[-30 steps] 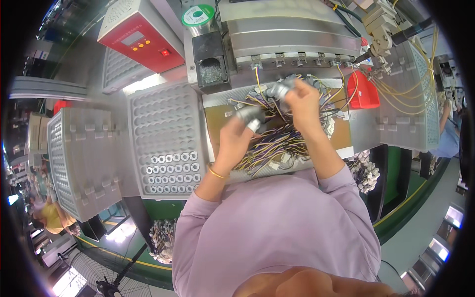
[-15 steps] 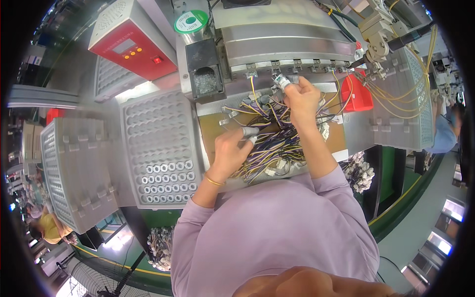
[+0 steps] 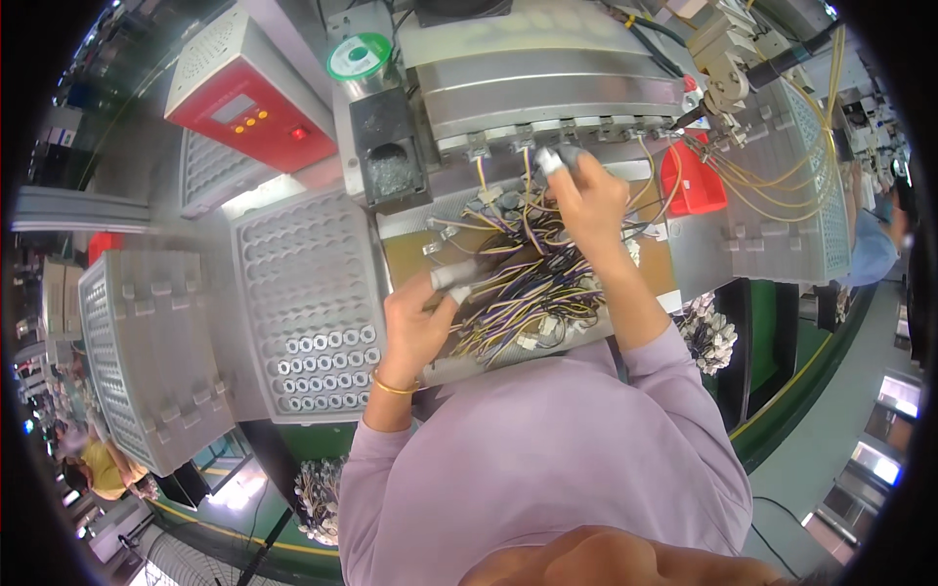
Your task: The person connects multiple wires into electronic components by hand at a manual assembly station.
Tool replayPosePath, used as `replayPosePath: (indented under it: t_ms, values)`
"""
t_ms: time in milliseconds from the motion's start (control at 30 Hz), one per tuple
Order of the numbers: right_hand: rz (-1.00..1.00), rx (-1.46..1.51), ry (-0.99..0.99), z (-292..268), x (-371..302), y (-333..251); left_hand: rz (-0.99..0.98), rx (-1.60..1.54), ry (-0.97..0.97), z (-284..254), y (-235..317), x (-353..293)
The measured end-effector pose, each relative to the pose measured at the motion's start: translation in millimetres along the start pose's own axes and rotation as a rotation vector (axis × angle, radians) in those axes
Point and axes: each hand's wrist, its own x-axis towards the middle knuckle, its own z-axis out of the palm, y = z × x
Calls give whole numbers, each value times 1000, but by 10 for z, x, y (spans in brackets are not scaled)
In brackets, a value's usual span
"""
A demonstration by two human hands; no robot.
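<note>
Right-hand grip [image 3: 591, 203] is just below the metal clamp row [image 3: 604, 129], fingertips blurred, can't tell if pinching anything. Left-hand grip [image 3: 414, 320]: thumb and index close together, hold unclear, near wire bundle [image 3: 532, 298]. Bundle's on brown board [image 3: 403, 260], right of grey tray [image 3: 293, 240].

Upper L: red-fronted ctrl box [image 3: 256, 122] w/ small screen [image 3: 233, 108] + yellow btns [image 3: 251, 122]; to its R, green-topped spool [image 3: 358, 57]. Upper R: dark-handled pliers [image 3: 655, 51]. Far L bkgd: yellow-clad person [image 3: 103, 469]; far R, blue-clad person [image 3: 873, 246]. Btm L: fan [image 3: 181, 559], partly cut off.
</note>
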Motion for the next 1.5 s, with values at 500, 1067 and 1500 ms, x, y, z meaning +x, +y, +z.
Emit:
replayPosePath:
  t_ms: [500, 1067, 1500]
  values:
    - [-114, 278, -735, 118, -410, -129, -297, 950, 822, -1112, -1193, -517]
    - [-187, 335, -540, 133, -438, -281, -198, -387, 426, -786, -553, -249]
    - [65, 584, -591, 99, -484, -240, -172, -819, -26, 125, 121, 25]
